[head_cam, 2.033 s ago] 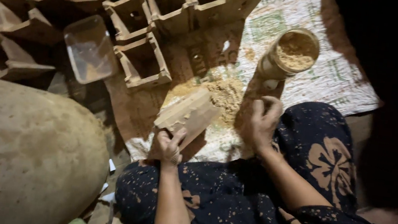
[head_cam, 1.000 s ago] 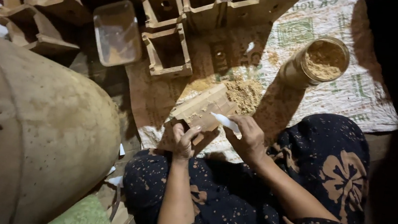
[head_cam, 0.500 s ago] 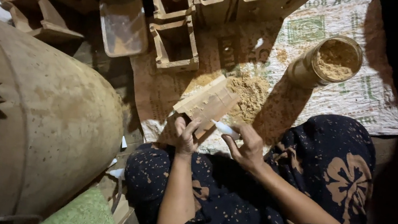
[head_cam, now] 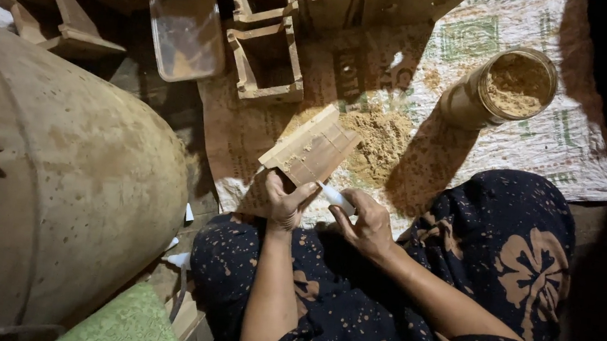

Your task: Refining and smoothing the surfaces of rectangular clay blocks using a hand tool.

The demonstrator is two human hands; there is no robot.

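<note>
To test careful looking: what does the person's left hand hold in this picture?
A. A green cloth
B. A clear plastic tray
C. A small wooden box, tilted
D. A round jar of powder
C: the left hand grips the small wooden box from below, tilted over the woven mat, while the right hand holds a small white tool beside it.

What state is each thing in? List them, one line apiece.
Wooden box piece: tilted, held at its lower end by the left hand.
White tube: gripped in the right hand, tip toward the wood.
Jar: open, holding sawdust.
Plastic tray: uncovered, nearly empty.
Sawdust pile: loose on the mat.
</note>
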